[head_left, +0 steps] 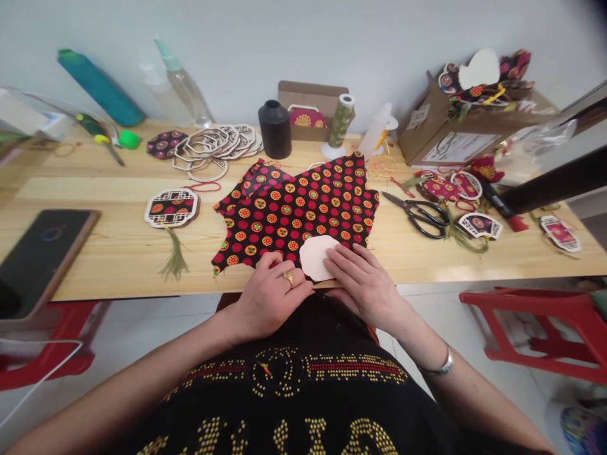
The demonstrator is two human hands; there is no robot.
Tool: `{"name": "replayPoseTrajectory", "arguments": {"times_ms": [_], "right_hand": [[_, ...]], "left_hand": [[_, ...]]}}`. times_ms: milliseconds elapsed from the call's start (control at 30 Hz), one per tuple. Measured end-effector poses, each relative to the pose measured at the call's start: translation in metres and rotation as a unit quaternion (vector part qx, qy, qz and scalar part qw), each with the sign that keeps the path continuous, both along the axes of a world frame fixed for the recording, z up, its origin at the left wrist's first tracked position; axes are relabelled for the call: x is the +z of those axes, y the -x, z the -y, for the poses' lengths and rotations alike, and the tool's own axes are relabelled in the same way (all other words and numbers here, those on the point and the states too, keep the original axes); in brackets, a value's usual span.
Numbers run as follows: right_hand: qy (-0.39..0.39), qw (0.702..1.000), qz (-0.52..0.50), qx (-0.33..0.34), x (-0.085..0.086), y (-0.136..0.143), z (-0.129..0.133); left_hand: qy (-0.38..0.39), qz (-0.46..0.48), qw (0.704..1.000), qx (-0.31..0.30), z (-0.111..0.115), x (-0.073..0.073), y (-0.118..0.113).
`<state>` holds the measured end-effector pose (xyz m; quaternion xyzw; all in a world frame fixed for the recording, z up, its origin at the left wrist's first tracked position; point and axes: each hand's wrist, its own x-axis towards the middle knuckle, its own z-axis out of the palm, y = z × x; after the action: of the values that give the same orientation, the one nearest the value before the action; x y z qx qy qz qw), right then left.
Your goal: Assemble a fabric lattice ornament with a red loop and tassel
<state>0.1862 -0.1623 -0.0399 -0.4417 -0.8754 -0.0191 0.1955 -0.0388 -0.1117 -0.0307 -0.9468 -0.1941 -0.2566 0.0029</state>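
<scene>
A black fabric (303, 212) with red dots and colourful flowers lies spread on the table, its outline cut in irregular curves. On its near edge rests a white shaped blank (317, 258) with a scalloped outline. My left hand (275, 294), a gold ring on one finger, is curled at the fabric's near edge, its fingertips beside the blank. What lies under those fingers is partly hidden. Over the blank's right side my right hand (365, 281) lies with fingers stretched out flat, the thumb lower at the table's edge.
Black scissors (422, 215) lie to the right near finished tasselled ornaments (478, 225). A framed ornament (171, 207) and a phone (45, 259) are left. Behind stand wooden frames (213, 148), a black thread cone (275, 129) and a cardboard box (455, 129). A black pole (559, 177) slants in at right.
</scene>
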Motion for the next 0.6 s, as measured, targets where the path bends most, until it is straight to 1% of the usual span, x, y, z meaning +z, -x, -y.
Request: {"name": "replayPoseTrajectory", "arguments": {"times_ms": [100,267,400,467,500,533,600], "right_hand": [[-0.004,1.000,0.002,-0.003,0.000,0.001,0.001],[-0.008,1.000,0.007,-0.007,-0.001,0.001,0.002],[-0.013,1.000,0.003,-0.010,-0.002,0.003,0.003],[-0.017,1.000,0.000,-0.009,-0.002,0.003,0.003],[-0.022,1.000,0.000,-0.008,-0.003,0.004,0.003],[-0.029,1.000,0.001,-0.008,-0.003,0.004,0.003],[-0.043,0.999,0.005,-0.008,-0.004,0.004,0.003]], "left_hand": [[0.008,-0.008,1.000,0.012,0.000,0.000,-0.002],[0.001,-0.022,0.999,0.026,0.000,0.000,-0.006],[0.023,0.018,0.999,0.028,0.002,0.002,0.001],[0.052,0.052,0.997,0.000,0.006,0.001,0.009],[0.079,0.062,0.995,-0.021,0.008,0.000,0.012],[0.114,0.068,0.990,-0.044,0.010,-0.002,0.016],[0.187,0.074,0.978,-0.054,0.015,-0.007,0.021]]}}
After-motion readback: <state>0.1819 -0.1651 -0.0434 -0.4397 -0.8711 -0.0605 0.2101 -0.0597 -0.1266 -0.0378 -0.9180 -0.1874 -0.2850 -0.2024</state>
